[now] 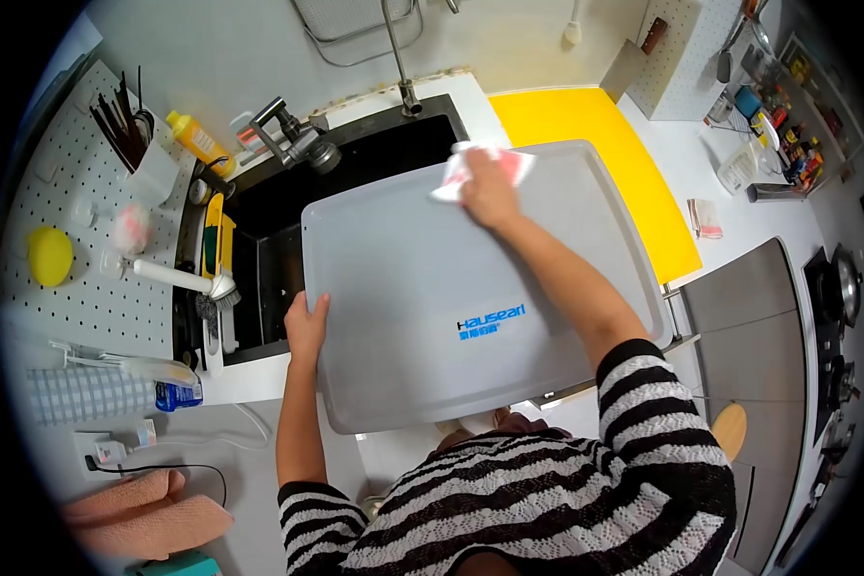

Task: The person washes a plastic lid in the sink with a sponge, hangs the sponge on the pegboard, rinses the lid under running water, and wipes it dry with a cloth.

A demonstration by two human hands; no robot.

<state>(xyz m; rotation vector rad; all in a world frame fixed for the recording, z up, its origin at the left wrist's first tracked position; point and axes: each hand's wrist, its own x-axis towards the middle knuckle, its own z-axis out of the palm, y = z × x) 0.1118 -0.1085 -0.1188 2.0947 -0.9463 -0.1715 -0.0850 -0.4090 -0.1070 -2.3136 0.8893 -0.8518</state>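
A large grey tray with blue lettering lies across the front of the sink and the counter edge. My left hand grips the tray's left edge, thumb over the rim. Near the tray's far edge, my right hand is pressed on a white and red cloth, which touches the tray's surface. The fingers of my right hand are partly hidden and slightly blurred.
Behind and left of the tray is a dark sink with a faucet. A yellow board lies at the right, beside a white counter with a folded cloth and a spray bottle. A white brush juts out at the left.
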